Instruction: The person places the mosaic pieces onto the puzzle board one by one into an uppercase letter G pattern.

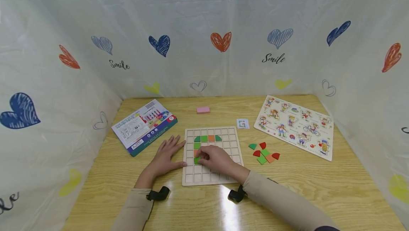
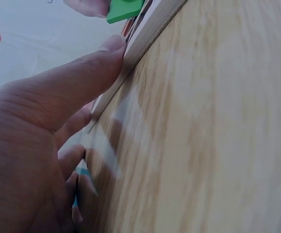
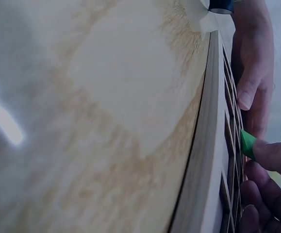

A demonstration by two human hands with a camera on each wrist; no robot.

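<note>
Pinching a green tile, the right hand holds it at the near end of the tile column on the wooden grid board; the left hand, fingers apart, touches the board's edge, apparently to steady it.

Soft, even light fills the head view, with white glare streaking the wood-grain tabletop. Both wrist views are dimmer and hazy; in the right one, the grain smears beside a slanting bright reflection.
</note>
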